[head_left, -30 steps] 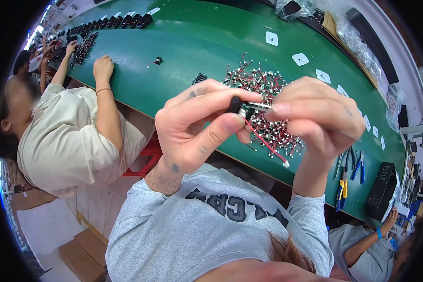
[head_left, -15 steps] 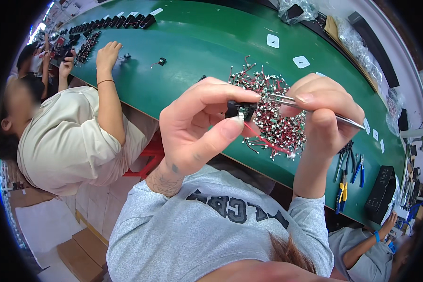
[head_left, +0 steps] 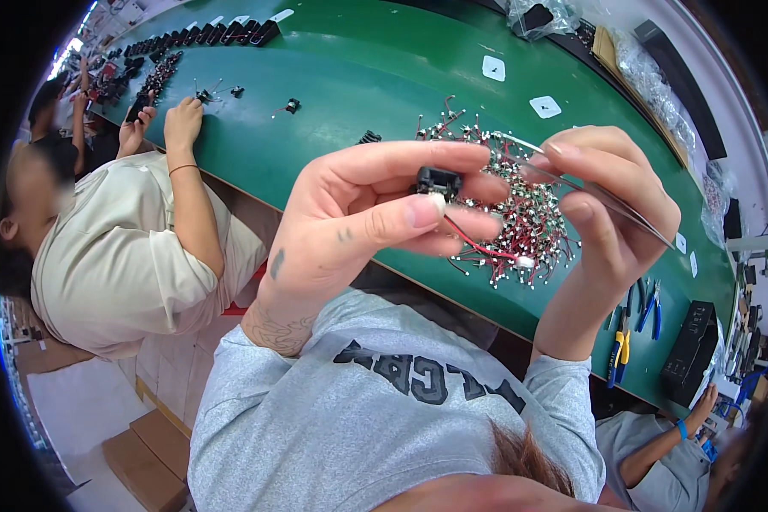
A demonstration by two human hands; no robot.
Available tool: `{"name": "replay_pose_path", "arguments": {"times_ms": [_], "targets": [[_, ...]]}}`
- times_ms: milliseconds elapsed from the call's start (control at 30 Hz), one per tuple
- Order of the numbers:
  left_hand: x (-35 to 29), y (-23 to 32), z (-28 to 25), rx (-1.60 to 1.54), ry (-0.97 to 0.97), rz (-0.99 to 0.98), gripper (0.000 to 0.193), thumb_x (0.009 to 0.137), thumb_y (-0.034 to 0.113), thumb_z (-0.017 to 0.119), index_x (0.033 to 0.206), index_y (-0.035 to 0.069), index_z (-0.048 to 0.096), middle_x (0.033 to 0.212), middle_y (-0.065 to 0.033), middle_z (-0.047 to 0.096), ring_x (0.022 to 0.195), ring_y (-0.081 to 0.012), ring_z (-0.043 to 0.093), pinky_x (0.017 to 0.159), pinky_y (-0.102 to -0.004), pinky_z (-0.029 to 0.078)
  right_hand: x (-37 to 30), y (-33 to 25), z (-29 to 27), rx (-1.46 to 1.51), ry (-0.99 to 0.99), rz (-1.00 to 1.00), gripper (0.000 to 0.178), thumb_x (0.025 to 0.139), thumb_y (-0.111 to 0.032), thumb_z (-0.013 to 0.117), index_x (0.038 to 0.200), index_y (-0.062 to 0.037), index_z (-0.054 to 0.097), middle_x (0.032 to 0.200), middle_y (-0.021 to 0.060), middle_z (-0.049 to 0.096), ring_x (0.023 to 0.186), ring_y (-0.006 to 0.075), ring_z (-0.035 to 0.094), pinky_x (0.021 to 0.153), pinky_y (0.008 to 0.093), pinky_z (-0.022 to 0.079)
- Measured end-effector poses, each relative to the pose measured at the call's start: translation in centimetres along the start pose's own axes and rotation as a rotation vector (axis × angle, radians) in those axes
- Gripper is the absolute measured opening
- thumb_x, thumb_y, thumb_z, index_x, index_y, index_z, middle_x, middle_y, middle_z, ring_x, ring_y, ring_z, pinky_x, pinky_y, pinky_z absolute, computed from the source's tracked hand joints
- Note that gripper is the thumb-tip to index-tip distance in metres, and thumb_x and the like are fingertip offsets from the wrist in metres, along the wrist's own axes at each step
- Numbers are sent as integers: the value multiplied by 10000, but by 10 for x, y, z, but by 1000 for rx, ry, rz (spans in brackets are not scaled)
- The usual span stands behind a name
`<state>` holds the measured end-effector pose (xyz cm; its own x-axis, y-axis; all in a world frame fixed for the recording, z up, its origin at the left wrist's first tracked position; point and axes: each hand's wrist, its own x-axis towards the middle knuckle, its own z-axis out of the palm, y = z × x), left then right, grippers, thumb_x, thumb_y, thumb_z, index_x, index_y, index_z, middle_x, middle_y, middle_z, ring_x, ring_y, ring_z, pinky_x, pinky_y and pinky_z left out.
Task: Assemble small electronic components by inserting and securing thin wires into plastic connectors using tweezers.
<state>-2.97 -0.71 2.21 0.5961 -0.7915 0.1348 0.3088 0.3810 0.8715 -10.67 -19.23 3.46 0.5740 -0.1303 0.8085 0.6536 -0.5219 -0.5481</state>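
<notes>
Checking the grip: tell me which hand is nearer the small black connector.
Left. The left hand pinches the small black connector in its fingers; the right hand, holding tweezers, is beside it.

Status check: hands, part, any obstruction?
Left hand pinching small black connector with red wire. Right hand holding tweezers. Nothing in between.

Green counter; small black part with a red wire; red-and-white wire pile; grey shirt with dark lettering; yellow and blue pliers.
</notes>
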Motion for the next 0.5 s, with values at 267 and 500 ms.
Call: {"name": "replay_pose_path", "arguments": {"times_ms": [267, 500], "targets": [[-2, -2, -1, -3, -31, -161, 453, 862, 150, 598, 1221, -86, 456, 1005, -287, 630, 754, -257, 693, 572, -212, 577, -21, -6, -7, 188, 25, 250, 220, 739, -137, 662, 872, 37, 688, 821, 161, 651, 685, 208, 596, 614, 278, 496], [-13, -78, -11, -243, 73, -368, 323, 879, 100, 599, 1163, -34, 524, 991, -198, 656, 844, -240, 681, 641, -235, 572, -121, 0, -1, 256, 279, 594, 217, 728, -43, 650, 918, 57, 685, 905, 168, 668, 744, 220, 614, 658, 262, 504]]}}
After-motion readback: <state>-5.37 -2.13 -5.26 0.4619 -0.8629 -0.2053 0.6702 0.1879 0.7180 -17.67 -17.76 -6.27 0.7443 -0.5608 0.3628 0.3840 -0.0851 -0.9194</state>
